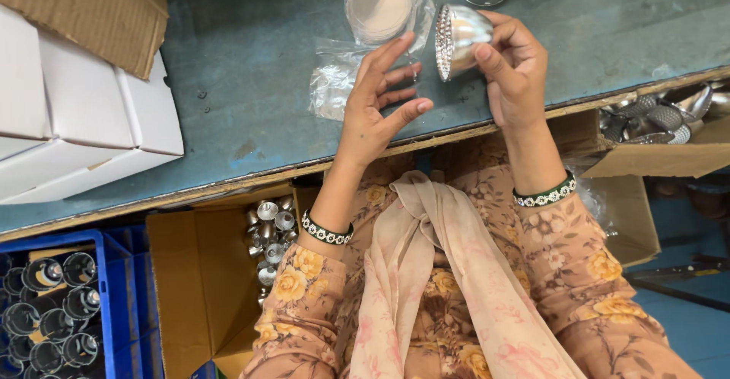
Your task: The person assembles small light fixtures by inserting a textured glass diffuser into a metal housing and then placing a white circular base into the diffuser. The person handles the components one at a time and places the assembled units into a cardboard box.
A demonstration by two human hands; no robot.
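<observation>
Fingers of right hand (513,67) pinch silver cup (458,41); left hand (376,105) spread open just beside it.

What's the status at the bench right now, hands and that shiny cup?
Right hand grips small silver bowl, tipped sideways. Left hand open, fingers spread, beside it over clear plastic bags. Nothing between the hands.

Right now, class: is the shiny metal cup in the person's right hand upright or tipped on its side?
Tipped on its side. The metal cup, gripped by the right hand, has its studded rim facing sideways toward the open left hand.
</observation>
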